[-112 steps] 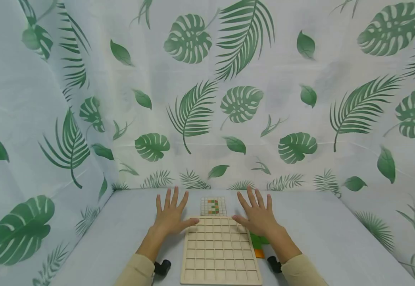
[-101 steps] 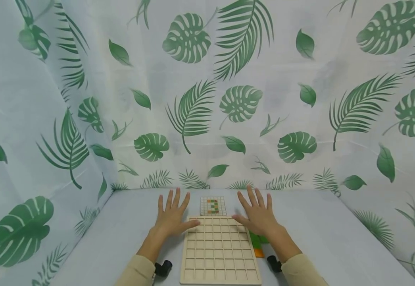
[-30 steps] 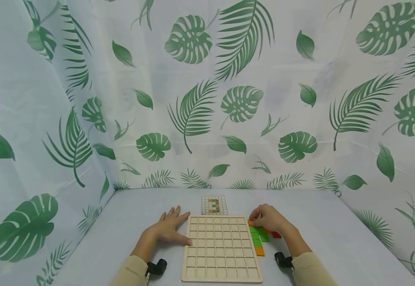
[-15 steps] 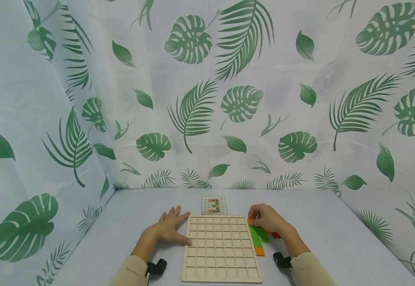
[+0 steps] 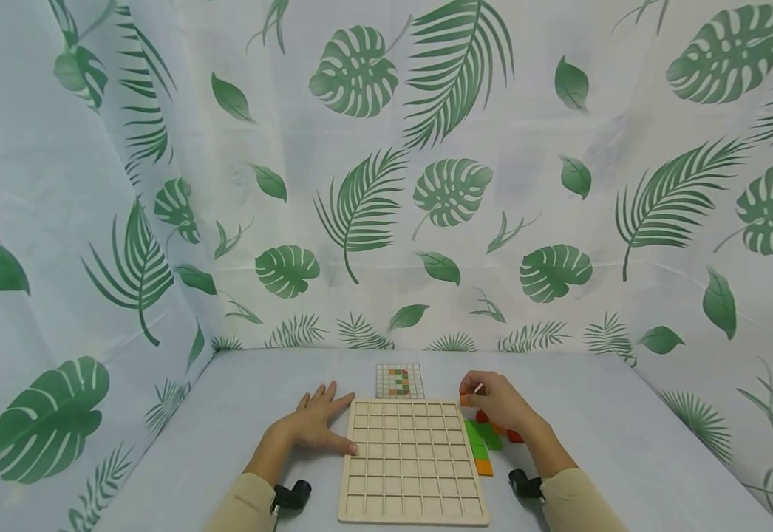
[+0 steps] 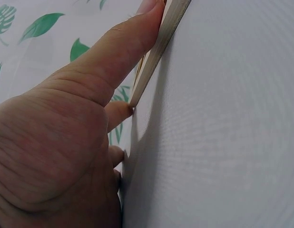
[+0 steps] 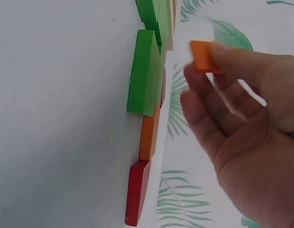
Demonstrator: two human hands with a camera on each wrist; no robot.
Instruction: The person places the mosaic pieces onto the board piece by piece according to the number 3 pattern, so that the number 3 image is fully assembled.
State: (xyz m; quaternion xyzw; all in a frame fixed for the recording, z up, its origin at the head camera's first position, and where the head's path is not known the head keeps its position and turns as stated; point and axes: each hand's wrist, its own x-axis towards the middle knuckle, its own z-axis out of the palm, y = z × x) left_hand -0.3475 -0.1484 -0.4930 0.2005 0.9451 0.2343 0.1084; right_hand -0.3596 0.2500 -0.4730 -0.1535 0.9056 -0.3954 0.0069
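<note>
Between thumb and fingers, my right hand [image 5: 501, 403] pinches a small orange tile [image 7: 202, 56], lifted off the table beside the far right corner of a wooden grid board [image 5: 413, 462]. Flat on the left side of the board rests my left hand [image 5: 313, 421], its fingers spread and the thumb on the board's edge. The left wrist view shows the thumb [image 6: 123, 50] against the board's side [image 6: 159, 57]. Right of the board lie green tiles [image 5: 476, 436], an orange tile [image 5: 484, 467] and red tiles [image 5: 515, 436].
Behind the board lies a printed grid card [image 5: 398, 381] with a pattern of orange, green and red squares. White cloth with green leaves [image 5: 453, 192] hangs behind and at the sides. A black wrist camera [image 5: 526, 484] sits beside the right forearm.
Both hands came down from hovering over the board; the left settled at its left edge. The right hand reached the tiles, took the orange one and raised it slightly, uncovering a red piece.
</note>
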